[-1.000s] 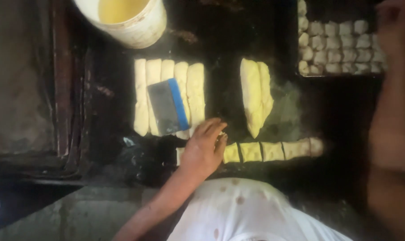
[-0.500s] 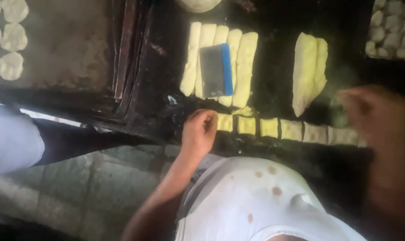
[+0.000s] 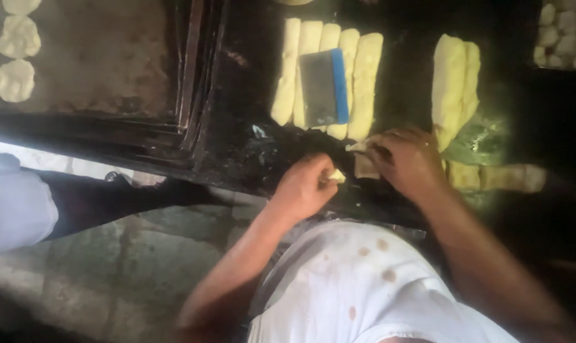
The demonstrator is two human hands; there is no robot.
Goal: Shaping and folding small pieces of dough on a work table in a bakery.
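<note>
the left hand [image 3: 304,187] has its grip closed on a small dough piece [image 3: 336,176] at the dark desk [image 3: 250,152] edge, the right hand [image 3: 405,159] pinches another piece [image 3: 359,147], and soft dough could slip to the floor.

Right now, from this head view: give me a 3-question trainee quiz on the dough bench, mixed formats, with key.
1. True or false: the blue-handled dough scraper lies on the row of dough logs.
2. Multiple choice: what does the left hand pinch? A) a small cut dough piece B) the scraper C) a spoon
3. Fill in: the flattened dough rounds sit on the tray at the view's far ____ side.

Key: 1 true; 2 A; 3 left. The right hand rests on cut dough pieces at the bench edge.
</note>
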